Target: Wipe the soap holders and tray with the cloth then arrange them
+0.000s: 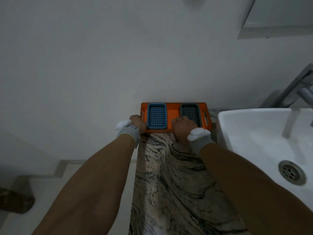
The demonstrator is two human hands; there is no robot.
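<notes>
The right hand (182, 127) hid the dark soap holder (190, 112) at its 7 o'clock corner; faucet (298, 89) was cropped at 3 o'clock.

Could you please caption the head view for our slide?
Both hands on an orange tray holding two soap holders, beside the sink.

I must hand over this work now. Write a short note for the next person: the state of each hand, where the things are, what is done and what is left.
Left hand: grips the left near corner of the orange rectangular plastic tray.
Right hand: rests on the tray's near edge, by the dark grey slotted soap holder; grip unclear.
Tray: on the marbled stone counter, against the white wall, beside the white sink.
Blue slotted soap holder sits left in the tray, grey one right.
Done: holders arranged in tray.
No cloth is in view, so I cannot confirm the wiping.
</notes>
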